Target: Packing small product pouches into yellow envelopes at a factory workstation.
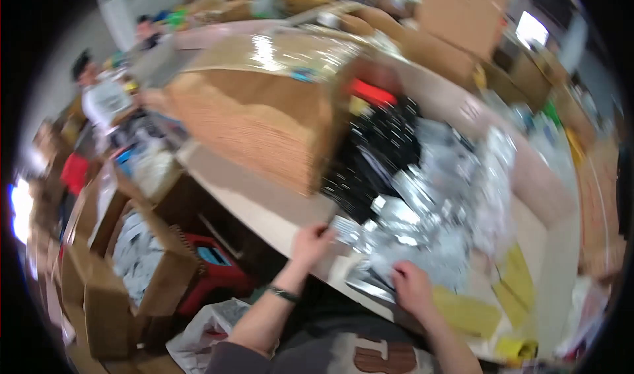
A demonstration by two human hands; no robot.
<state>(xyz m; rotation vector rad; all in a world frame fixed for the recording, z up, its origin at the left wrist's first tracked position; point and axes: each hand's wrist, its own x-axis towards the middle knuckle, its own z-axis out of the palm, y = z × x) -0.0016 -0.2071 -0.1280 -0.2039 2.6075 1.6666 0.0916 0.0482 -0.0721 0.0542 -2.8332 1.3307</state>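
Fingers of the left hand [312, 237] curl over the near end of a small clear packet [346, 229], seemingly pinching it at the table edge [264, 209], though blur keeps me from telling how firm the hold is. The right hand [411, 285] lies palm down, fingers spread flat on a silvery plastic bag [370, 283], pressing rather than gripping, probably to stop the slippery pile sliding off. Both packets sit at the front of a heap of shiny bags [436, 215], within easy reach. Both forearms rise from below, the left one wearing a dark wristband [284, 295], elbows tucked close. Behind the heap lie black packets [380, 149], and left of those a stack of flat cardboard [257, 130]. Yellow sheets [469, 308] rest right of the right wrist. Open boxes [145, 255] stand on the floor to the left.
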